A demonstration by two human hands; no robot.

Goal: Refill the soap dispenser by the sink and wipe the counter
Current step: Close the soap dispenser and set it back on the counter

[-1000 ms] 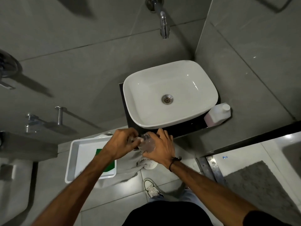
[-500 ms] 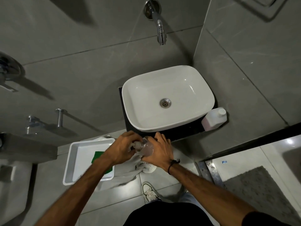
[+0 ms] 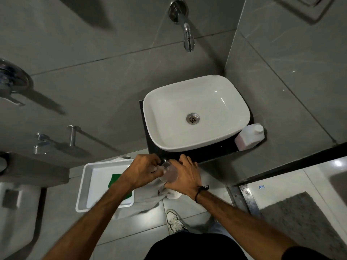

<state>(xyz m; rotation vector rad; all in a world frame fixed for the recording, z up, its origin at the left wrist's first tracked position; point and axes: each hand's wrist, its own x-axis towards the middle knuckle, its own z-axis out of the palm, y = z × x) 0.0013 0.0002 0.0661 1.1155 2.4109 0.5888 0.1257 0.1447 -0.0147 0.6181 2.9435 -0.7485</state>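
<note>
A small clear soap dispenser point(image 3: 170, 174) is held in front of the black counter point(image 3: 212, 153), below the white sink point(image 3: 216, 83). My right hand point(image 3: 185, 177) wraps around its body. My left hand point(image 3: 143, 172) grips its top end, which the fingers hide. A white refill bottle point(image 3: 249, 136) with a white cap and pinkish liquid stands on the counter's right corner, beside the sink. A white cloth point(image 3: 150, 196) hangs under my hands.
A white tray point(image 3: 88, 186) with a green pad point(image 3: 113, 180) sits on the left, below counter height. A chrome tap point(image 3: 187, 37) juts from the grey tiled wall above the sink. A toilet point(image 3: 16, 212) is far left, a grey mat point(image 3: 304, 222) at the right.
The view has shifted a little, so the sink and tap sit lower in frame. Both hands stay on the dispenser, the left one working at its top.
</note>
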